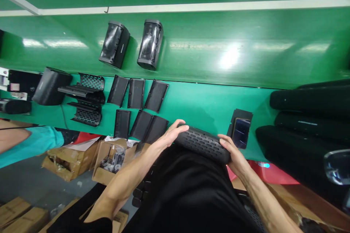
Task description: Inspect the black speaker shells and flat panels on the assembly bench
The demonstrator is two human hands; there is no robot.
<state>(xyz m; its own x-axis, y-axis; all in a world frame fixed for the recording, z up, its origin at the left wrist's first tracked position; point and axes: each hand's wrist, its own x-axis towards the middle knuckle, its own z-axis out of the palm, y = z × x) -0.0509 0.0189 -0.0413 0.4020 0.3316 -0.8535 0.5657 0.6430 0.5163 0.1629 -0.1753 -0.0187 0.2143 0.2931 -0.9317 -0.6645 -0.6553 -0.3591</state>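
A black speaker with a slotted grille (202, 143) lies lengthwise between my hands, at the near edge of the table by my body. My left hand (172, 134) closes on its left end, thumb along the top. At its right end, my right hand (232, 149) holds on with the thumb and fingers. Left of my left hand lie several flat black panels (155, 96) in two rows. A phone (241, 133) rests on dark sheets to the right of my right hand. The speaker's underside is hidden.
Two black speakers (150, 43) stand on the green surface at the back. Slotted grilles (91, 82) and a dark speaker body (51, 85) are at left. Large black cases (306, 116) fill the right. Cardboard boxes (69, 158) sit below; a person's turquoise sleeve (35, 143) shows at left.
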